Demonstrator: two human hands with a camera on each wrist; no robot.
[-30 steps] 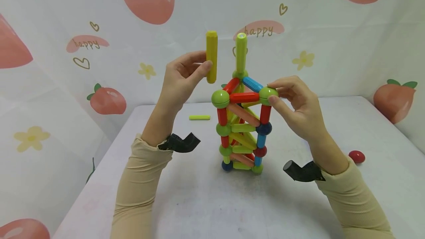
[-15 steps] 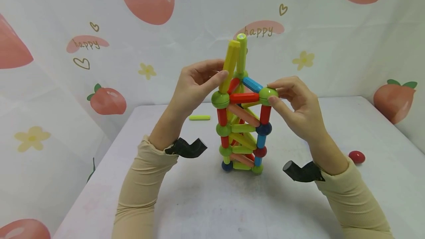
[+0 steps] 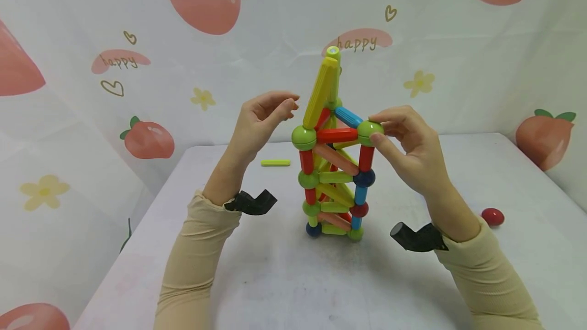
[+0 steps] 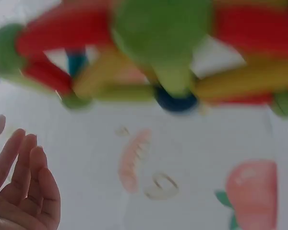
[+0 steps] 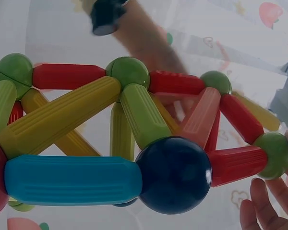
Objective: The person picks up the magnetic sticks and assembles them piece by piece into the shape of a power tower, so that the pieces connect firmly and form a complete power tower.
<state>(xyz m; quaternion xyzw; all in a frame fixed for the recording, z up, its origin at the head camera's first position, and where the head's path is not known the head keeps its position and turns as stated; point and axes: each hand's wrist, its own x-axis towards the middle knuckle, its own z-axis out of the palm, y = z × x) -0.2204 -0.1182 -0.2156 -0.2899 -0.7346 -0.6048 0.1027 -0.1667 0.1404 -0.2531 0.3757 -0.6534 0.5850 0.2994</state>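
Note:
A tower of magnetic rods and balls (image 3: pixel 336 177) stands upright in the head view. A yellow rod (image 3: pixel 319 97) leans on the green ball (image 3: pixel 304 138) at its top left corner. Its upper end overlaps the lime rod (image 3: pixel 338 81) standing behind. My left hand (image 3: pixel 258 122) holds nothing, just left of the yellow rod, fingers loosely bent. The left wrist view shows its bent fingers (image 4: pixel 31 175) apart from the tower. My right hand (image 3: pixel 412 149) pinches the green ball (image 3: pixel 367 133) at the top right corner between thumb and fingers.
One lime rod (image 3: pixel 275 163) lies on the table (image 3: pixel 275 279) behind and left of the tower. A red ball (image 3: pixel 492 217) rests at the right. Behind the table hangs a fruit-print cloth (image 3: pixel 275 14).
My left hand brought the yellow rod rightward and down onto the top left green ball, then let go and drew back left. The right hand stayed on its ball.

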